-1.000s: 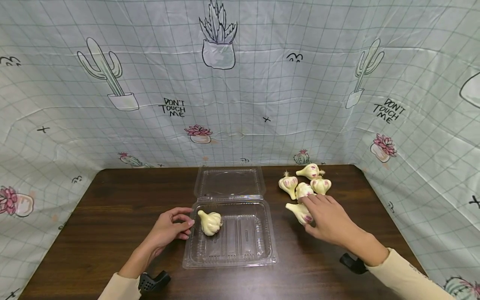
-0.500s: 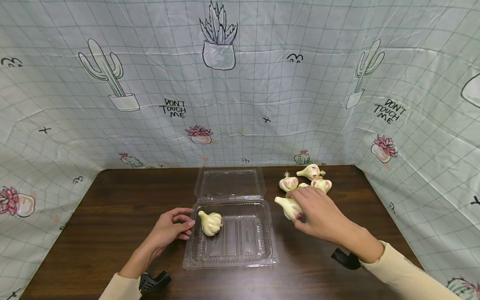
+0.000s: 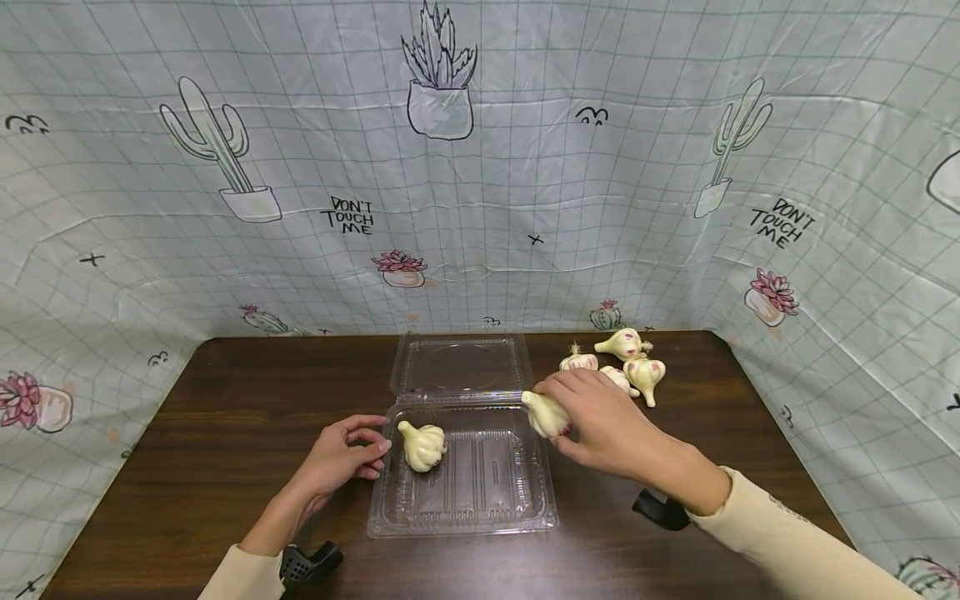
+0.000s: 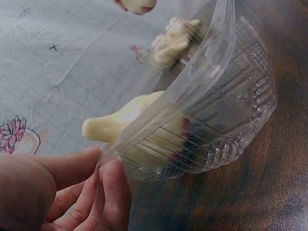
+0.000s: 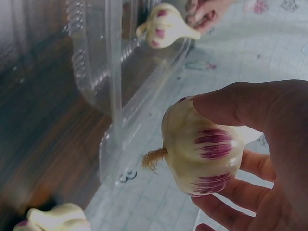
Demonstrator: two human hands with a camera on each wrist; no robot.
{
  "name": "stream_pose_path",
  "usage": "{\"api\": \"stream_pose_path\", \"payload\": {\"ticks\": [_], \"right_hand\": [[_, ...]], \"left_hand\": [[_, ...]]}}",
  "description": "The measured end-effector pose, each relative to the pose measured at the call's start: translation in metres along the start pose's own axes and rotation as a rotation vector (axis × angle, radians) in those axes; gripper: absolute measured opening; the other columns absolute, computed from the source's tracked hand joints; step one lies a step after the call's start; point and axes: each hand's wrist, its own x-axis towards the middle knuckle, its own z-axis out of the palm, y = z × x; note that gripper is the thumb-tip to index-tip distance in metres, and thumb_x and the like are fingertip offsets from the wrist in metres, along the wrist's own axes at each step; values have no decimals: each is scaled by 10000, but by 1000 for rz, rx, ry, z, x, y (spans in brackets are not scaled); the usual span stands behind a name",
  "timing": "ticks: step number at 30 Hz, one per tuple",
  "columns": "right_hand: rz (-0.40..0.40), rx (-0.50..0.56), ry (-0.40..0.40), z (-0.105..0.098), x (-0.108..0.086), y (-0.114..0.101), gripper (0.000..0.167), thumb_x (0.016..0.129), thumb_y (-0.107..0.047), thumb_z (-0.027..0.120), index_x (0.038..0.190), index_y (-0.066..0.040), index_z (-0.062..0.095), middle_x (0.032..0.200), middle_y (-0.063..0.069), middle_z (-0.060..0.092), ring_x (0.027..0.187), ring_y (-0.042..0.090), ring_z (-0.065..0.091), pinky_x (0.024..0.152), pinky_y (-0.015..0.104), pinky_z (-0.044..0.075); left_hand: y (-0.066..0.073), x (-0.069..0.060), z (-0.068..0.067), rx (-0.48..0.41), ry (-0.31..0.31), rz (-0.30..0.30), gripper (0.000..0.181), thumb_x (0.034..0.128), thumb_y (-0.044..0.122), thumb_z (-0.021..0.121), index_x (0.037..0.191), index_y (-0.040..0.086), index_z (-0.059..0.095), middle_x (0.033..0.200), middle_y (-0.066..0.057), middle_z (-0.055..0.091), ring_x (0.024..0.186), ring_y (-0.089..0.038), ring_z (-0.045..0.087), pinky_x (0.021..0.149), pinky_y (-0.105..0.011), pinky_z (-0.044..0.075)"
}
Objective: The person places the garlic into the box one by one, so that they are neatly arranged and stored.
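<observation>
My left hand [image 3: 341, 457] pinches the left rim of a clear plastic clamshell container [image 3: 480, 525] between thumb and fingers, as the left wrist view shows up close. Inside the container's left part lies one garlic bulb [image 3: 423, 448], its stem pointing up and left. My right hand [image 3: 603, 421] holds a second garlic bulb [image 5: 204, 149] with purple streaks and a tuft of roots. Thumb and fingers grip it from opposite sides. In the head view this held bulb [image 3: 546, 415] is at the container's upper right edge, stem toward the left.
Several more garlic bulbs [image 3: 645, 373] are grouped on the dark wooden table [image 3: 270, 375] at the back right, behind my right hand. The container's open lid [image 3: 461, 367] lies back toward the patterned cloth [image 3: 480, 167], which surrounds the table's far edge and sides.
My right hand has taken the nearest garlic bulb from the group and carried it left to the container's edge. One bulb in the group has shifted. The left hand stays put.
</observation>
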Motion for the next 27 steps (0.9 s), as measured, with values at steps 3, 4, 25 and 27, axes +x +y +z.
{"api": "stream_pose_path", "payload": {"ticks": [3,4,25,27], "right_hand": [[-17,6,-12,4,6,-5,566,721,-167,915,1226,-79,674,1178,40,696,1159,282,641,1007,477,524],[-26,4,-15,5,8,-6,570,722,-175,923,1225,-75,675,1178,41,699,1153,283,642,1006,475,527],[-93,6,-148,40,29,-27,641,770,-328,959,1283,-81,664,1215,50,702,1158,262,634,996,441,525],[-112,-16,-151,44,31,-28,629,769,-329,957,1270,-89,664,1205,42,692,1151,256,632,991,436,526]], "left_hand": [[0,0,0,0,3,0,475,1018,-19,668,1448,-132,502,1002,-71,664,736,-139,682,645,-256,617],[-1,0,0,-1,6,-1,471,1017,-20,668,1445,-129,507,1000,-70,663,735,-139,683,644,-256,617],[-4,3,-1,18,12,-4,495,1024,-10,668,1469,-127,485,1035,-89,679,736,-159,677,644,-274,623],[-3,2,0,19,18,-8,483,1022,-13,668,1462,-122,499,1027,-90,679,738,-160,678,646,-271,623]]}}
